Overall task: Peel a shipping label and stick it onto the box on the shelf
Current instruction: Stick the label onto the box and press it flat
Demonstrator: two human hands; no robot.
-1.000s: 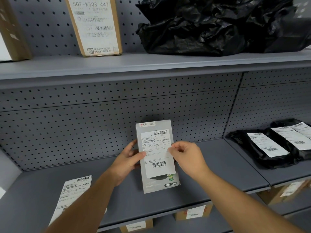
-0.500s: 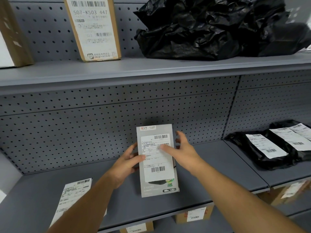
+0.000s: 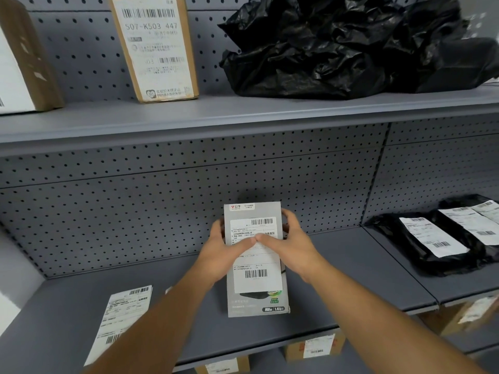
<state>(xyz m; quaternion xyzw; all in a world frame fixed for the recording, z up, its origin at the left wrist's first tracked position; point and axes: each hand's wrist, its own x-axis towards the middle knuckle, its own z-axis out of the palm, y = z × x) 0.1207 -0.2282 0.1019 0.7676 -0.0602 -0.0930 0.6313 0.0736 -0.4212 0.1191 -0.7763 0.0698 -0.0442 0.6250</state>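
Observation:
A flat grey box [image 3: 256, 303] lies on the middle shelf [image 3: 351, 279]. A white shipping label [image 3: 256, 276] with two barcodes covers most of its top face. My left hand [image 3: 224, 255] grips the box's left edge, its thumb pressing on the label. My right hand [image 3: 290, 244] wraps the box's right edge, and its thumb meets the left thumb at the label's middle. Both thumbs lie flat on the label.
A sheet of labels [image 3: 121, 319] lies at the shelf's front left. Black bags with labels [image 3: 442, 238] sit on the right. On the upper shelf stand a labelled carton [image 3: 156, 47], another carton [image 3: 24, 68] and a crumpled black bag [image 3: 337, 47]. Cartons [image 3: 316, 346] sit below.
My right hand has gone from an open palm over the label to gripping the box's right edge, thumb pressing the label. My left thumb slid inward to meet it.

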